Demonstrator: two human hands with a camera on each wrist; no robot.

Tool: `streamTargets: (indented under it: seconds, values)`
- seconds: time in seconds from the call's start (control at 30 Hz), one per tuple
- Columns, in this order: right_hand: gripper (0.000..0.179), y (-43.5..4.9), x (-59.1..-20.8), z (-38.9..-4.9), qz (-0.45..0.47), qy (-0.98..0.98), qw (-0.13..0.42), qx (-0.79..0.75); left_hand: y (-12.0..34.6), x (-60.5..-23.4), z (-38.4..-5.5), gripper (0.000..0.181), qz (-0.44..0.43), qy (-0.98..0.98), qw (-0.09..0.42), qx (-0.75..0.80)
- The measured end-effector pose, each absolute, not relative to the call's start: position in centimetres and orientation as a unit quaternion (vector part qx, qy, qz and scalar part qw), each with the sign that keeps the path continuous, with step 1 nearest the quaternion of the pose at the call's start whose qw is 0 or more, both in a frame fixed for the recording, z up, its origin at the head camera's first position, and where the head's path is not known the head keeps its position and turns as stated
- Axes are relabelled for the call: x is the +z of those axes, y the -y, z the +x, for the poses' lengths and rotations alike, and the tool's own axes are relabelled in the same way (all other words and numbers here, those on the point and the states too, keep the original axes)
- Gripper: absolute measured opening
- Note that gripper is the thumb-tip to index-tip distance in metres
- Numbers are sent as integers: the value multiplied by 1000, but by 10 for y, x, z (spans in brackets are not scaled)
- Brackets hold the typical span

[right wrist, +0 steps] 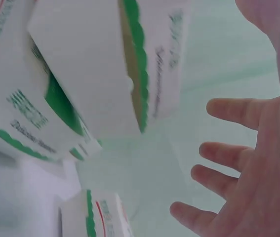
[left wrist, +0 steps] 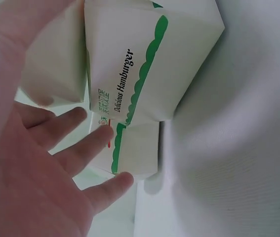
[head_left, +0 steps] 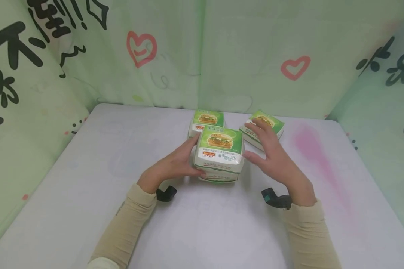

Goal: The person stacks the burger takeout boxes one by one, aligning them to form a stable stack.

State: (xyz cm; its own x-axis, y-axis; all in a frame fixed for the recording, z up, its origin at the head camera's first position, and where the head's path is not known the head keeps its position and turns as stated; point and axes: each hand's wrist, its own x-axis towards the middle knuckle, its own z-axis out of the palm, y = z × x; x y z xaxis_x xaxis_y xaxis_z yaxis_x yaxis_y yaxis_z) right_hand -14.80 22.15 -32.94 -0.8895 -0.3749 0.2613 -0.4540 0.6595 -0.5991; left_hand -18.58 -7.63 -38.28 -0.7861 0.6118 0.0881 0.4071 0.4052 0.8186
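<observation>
On pale table (head_left: 70,194): burger boxes (head_left: 219,155) | green walls (head_left: 229,74) (red hearts (head_left: 140,52)) | both hands (head_left: 171,162) (head_left: 277,158): fingers (left wrist: 84,152) wide

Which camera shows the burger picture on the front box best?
The head view: it looks down on the front box, so its burger picture shows whole. Both wrist views show none of it, just white box sides with green wavy edges.

1. The hamburger boxes (head_left: 219,153) look like smooth folded paperboard, their printed green tops carrying a faint sheen.
2. The bench (head_left: 87,168) looks covered in smooth, matt, white cloth.
3. The walls (head_left: 249,48) look like matt, lightly creased cloth.
4. The 2 sleeves (head_left: 129,222) are matt, wrinkled cloth.
5. The black wrist mounts (head_left: 167,194) look plastic.
</observation>
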Motion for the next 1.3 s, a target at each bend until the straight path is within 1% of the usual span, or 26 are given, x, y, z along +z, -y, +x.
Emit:
streamTargets:
  seconds: [0.1, 0.2, 0.33, 0.57, 0.97, 1.1, 1.3]
  values:
    - [67, -232, -328, -151, 224, 903, 86, 357, 77, -383, -185, 132, 292, -828, 120, 464]
    - [63, -241, -328, -154, 206, 903, 101, 363, 78, -383, -184, 135, 279, -826, 125, 474]
    - [62, -251, -330, -159, 176, 911, 101, 359, 79, -383, -183, 135, 273, -823, 122, 483]
    - [65, -262, -338, -170, 134, 924, 90, 346, 80, -382, -183, 135, 288, -809, 109, 501]
    - [73, -276, -365, -188, 48, 930, 82, 355, 73, -380, -182, 126, 295, -792, 115, 522]
    - [78, -279, -376, -195, 31, 932, 79, 353, 72, -380, -182, 125, 291, -796, 113, 519]
    - [84, -283, -386, -205, 20, 932, 73, 356, 71, -382, -182, 115, 279, -804, 106, 515]
